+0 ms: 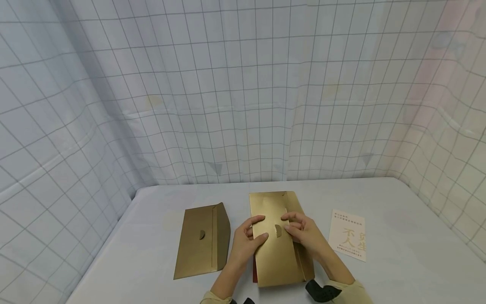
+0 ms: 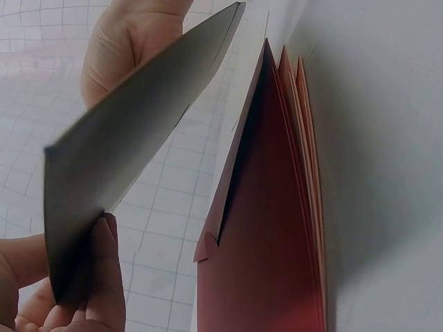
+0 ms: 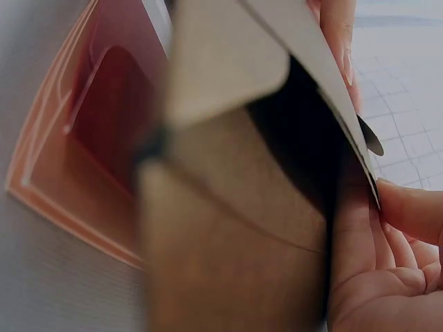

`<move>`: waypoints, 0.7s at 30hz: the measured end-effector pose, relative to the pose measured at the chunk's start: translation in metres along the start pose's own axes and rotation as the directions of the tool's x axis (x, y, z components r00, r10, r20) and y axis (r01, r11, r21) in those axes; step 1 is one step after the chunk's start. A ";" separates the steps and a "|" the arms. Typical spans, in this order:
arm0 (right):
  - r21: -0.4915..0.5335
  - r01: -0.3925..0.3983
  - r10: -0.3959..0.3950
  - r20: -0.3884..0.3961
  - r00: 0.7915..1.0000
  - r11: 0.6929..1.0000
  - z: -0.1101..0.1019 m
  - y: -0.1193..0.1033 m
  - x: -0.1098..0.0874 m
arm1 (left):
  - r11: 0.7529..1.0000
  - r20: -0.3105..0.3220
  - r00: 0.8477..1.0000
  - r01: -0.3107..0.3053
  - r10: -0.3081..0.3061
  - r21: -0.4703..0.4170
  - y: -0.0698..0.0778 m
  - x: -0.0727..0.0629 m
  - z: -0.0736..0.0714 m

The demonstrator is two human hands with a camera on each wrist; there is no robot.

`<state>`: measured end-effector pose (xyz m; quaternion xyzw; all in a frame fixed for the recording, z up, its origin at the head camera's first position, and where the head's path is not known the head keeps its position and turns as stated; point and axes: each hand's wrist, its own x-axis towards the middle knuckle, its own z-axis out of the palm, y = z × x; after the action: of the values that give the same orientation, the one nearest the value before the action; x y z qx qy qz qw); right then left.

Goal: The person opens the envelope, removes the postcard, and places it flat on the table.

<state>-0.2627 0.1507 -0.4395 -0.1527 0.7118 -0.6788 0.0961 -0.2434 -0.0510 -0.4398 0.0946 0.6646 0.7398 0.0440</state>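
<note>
Both hands hold a gold envelope (image 1: 277, 264) in the middle of the table, its front panel lifted at the right side. My left hand (image 1: 244, 244) grips the left edge, thumb on the front and fingers behind. At the right, my right hand (image 1: 308, 236) pinches the panel's edge beside the half-round tab (image 1: 278, 231). In the right wrist view the envelope's dark opening (image 3: 304, 131) gapes, with right-hand fingers inside and the thumb outside. Below the gold envelope lies a stack of red envelopes (image 2: 263, 242), mostly hidden from the head view.
Another gold envelope (image 1: 195, 240) lies to the left, its side flap raised. To the right is a white card (image 1: 347, 234) with gold characters. Grid-patterned white curtains (image 1: 243, 93) surround the white table (image 1: 152, 219) at back and sides.
</note>
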 end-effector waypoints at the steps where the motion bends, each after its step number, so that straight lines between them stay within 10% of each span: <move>1: -0.003 -0.003 0.003 -0.010 1.000 1.000 0.000 0.000 0.000 | 1.000 0.000 1.000 -0.001 0.001 0.004 0.000 0.000 0.000; 21: -0.081 0.014 -0.019 -0.056 0.998 0.997 0.003 -0.001 -0.001 | 0.997 0.042 0.999 0.001 -0.004 0.083 0.002 0.002 -0.008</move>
<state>-0.2605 0.1486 -0.4386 -0.1428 0.7399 -0.6542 0.0639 -0.2469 -0.0582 -0.4379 0.1111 0.6939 0.7094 0.0549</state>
